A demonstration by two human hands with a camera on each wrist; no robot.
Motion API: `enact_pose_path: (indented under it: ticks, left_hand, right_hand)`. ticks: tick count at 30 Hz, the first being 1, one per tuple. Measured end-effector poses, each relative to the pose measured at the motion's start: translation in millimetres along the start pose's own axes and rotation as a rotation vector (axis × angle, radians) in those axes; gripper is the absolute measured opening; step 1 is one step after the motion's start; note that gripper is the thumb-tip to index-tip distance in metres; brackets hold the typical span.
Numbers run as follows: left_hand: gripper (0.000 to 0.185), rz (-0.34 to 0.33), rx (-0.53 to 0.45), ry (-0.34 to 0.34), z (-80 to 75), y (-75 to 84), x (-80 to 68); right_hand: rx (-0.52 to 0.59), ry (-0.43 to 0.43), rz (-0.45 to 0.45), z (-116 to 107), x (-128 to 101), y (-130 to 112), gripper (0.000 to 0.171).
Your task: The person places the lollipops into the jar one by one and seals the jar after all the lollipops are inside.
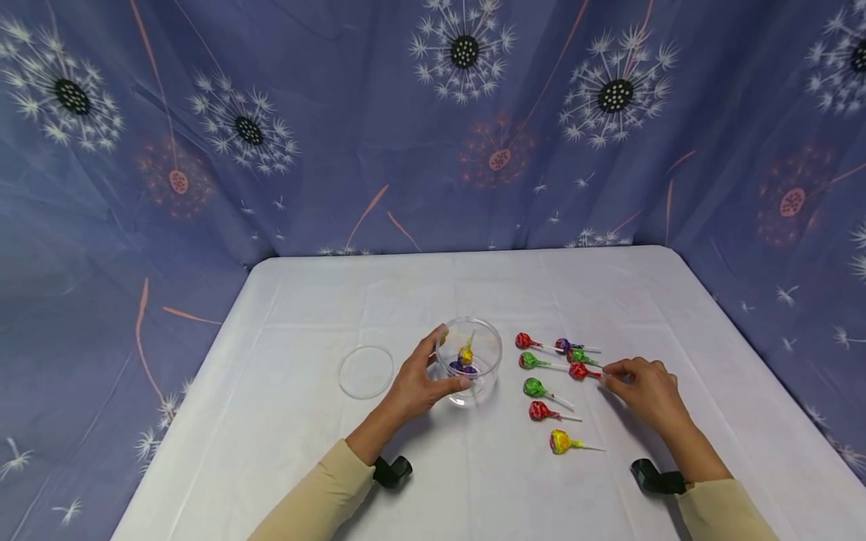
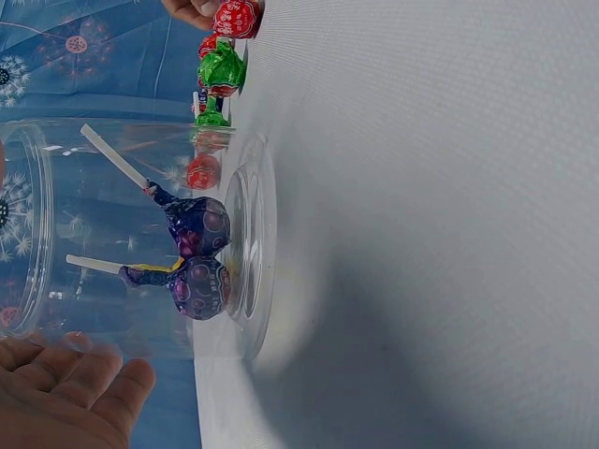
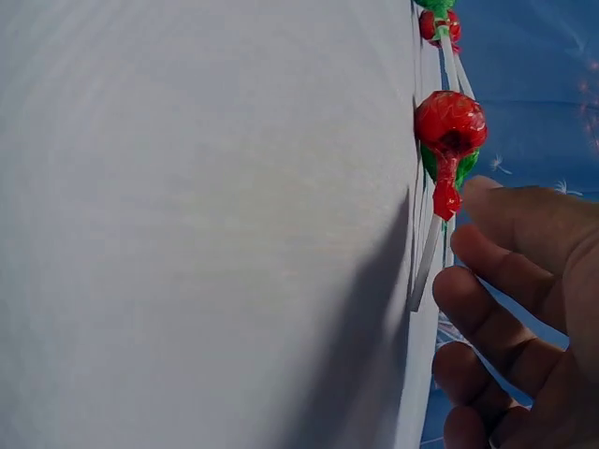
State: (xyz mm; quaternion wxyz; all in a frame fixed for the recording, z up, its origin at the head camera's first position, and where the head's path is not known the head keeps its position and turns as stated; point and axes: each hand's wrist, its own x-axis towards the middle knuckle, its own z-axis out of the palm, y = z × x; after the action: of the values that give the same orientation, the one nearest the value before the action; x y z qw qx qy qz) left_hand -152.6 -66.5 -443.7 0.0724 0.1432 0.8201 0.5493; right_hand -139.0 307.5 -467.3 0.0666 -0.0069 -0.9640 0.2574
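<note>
A clear plastic jar [image 1: 485, 377] stands upright on the table. My left hand [image 1: 419, 385] grips its side, with fingers and thumb spread round the wall. Inside are a yellow lollipop [image 1: 466, 355] and two purple lollipops; in the left wrist view the purple lollipop [image 2: 198, 288] rests at the jar's bottom, stick up. My right hand [image 1: 643, 392] pinches a red lollipop [image 1: 579, 370] by the tail of its wrapper. In the right wrist view, the thumb tip is right at this red lollipop [image 3: 449, 122]; its stick angles down toward the tabletop.
A clear round lid [image 1: 366, 372] lies left of the jar. Right of the jar are more lollipops: red [image 1: 524, 341], purple [image 1: 563, 346], green [image 1: 534, 388], another red [image 1: 539, 411] and yellow [image 1: 560, 442]. A patterned blue cloth [image 1: 379, 135] hangs behind the white table [image 1: 325, 300].
</note>
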Motion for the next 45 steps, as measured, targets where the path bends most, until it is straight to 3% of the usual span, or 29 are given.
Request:
enact_pose_path:
  ticks: [13,26,34,41,45]
  left_hand:
    - [0.094,-0.005,-0.001,-0.001,-1.5,-0.7,0.9]
    - [0.096,-0.017,-0.005,-0.006,-0.6,1.1,0.1]
    - [0.095,-0.010,0.006,0.000,-1.1,0.5,0.0]
    - [0.087,-0.008,-0.019,-0.023,-10.8,40.8,-13.4]
    - [0.090,-0.004,-0.012,-0.018,-5.5,21.1,-5.1]
  right_hand:
    - [-0.010,-0.044,0.009,4.7,4.2,8.6,0.015]
    - [0.001,0.032,-0.029,3.4,1.2,6.9,0.007]
    - [0.057,0.042,-0.008,-11.5,1.8,-8.6,0.015]
    - [0.119,0.104,-0.067,-20.2,8.2,-34.7,0.023]
    - [0.186,0.138,-0.107,-23.1,12.6,-58.0,0.019]
